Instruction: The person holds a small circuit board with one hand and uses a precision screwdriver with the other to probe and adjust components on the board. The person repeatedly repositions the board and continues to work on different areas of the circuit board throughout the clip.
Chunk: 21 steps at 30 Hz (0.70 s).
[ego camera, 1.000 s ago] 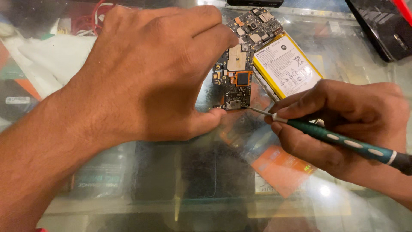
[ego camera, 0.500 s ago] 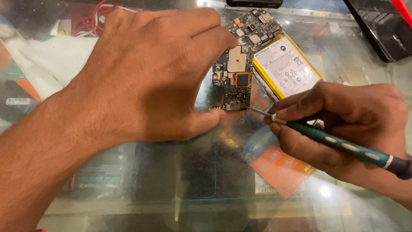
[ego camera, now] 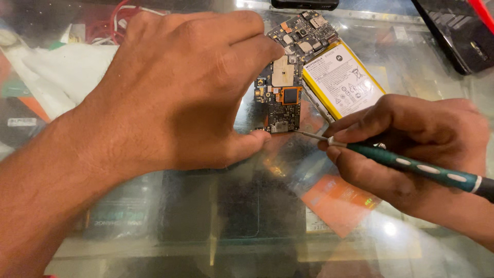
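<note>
Head view: a phone circuit board [ego camera: 288,87] is pinned flat on the glass surface [ego camera: 247,226] by the left hand [ego camera: 175,92], thumb and forefinger closed on its edges, so that the green screwdriver [ego camera: 411,166], gripped pen-like in the closed right hand [ego camera: 411,149], can be steadied at its lower edge; a yellow-rimmed battery [ego camera: 342,80] lies alongside.

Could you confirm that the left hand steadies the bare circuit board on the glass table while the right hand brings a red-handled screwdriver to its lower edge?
Not quite: the screwdriver has a green handle with white marks, not red, as the head view shows. The rest holds: the left hand steadies the circuit board on the glass table, and the right hand brings the tip to its lower edge.
</note>
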Each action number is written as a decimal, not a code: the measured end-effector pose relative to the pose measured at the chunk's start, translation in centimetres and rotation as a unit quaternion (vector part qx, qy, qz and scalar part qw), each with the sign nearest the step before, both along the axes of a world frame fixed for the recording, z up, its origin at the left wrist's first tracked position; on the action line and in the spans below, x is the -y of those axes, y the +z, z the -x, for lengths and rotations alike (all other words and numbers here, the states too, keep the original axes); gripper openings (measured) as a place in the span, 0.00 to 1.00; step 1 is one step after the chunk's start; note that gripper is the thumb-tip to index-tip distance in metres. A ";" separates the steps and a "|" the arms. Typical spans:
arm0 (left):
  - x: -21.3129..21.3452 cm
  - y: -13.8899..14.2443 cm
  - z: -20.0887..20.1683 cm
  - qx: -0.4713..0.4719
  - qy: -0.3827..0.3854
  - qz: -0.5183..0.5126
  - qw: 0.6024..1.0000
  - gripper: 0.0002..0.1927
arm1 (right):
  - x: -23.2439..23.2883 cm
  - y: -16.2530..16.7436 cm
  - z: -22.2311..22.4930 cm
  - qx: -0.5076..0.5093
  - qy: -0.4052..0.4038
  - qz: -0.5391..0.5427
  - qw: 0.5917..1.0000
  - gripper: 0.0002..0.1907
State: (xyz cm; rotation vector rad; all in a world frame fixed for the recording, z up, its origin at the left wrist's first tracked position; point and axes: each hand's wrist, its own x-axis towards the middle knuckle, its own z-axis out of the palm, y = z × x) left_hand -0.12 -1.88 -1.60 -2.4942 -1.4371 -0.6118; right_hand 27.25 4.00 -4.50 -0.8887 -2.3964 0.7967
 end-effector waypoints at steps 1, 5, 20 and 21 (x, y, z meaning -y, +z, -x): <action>0.0 0.0 0.0 -0.001 -0.003 -0.002 1.000 0.33 | 0.0 -0.1 0.0 0.006 -0.005 0.001 1.000 0.05; 0.0 -0.1 0.1 -0.006 -0.001 0.002 1.000 0.34 | -0.1 0.1 -0.1 0.023 0.006 0.007 1.000 0.06; -0.1 -0.4 0.2 0.012 -0.002 0.026 1.000 0.37 | 0.3 0.2 0.2 0.009 -0.013 0.012 1.000 0.04; -0.1 -0.4 0.2 0.015 -0.001 0.031 0.999 0.38 | 0.2 0.1 0.2 0.006 -0.003 0.005 1.000 0.04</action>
